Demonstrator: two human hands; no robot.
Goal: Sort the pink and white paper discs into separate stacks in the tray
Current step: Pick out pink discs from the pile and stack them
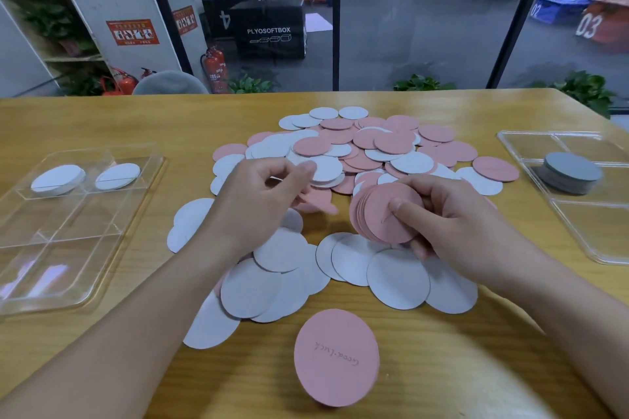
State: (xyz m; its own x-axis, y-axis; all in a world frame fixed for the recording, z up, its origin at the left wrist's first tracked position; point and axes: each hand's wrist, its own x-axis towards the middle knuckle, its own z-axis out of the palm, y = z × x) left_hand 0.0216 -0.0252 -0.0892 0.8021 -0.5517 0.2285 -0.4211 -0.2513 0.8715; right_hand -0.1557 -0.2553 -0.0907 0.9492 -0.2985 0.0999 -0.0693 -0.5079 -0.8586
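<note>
A gym, seen from a wooden counter [102, 119] against glass partitions: black foam jump boxes marked PLYOSOFTBOX [269, 32] top centre, numbered blocks [599, 27] upper right, dark rubber flooring [408, 27], fire extinguishers [214, 70] and potted plants [423, 82] along the glass.

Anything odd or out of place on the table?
One pink disc with handwriting lies alone near the table edge, apart from the pile. The right tray holds a grey stack, neither pink nor white.

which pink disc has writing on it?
The lone pink disc lying flat at the near table edge, in front of the pile. Handwriting runs across its face; no other loose pink disc shows legible writing.
</note>
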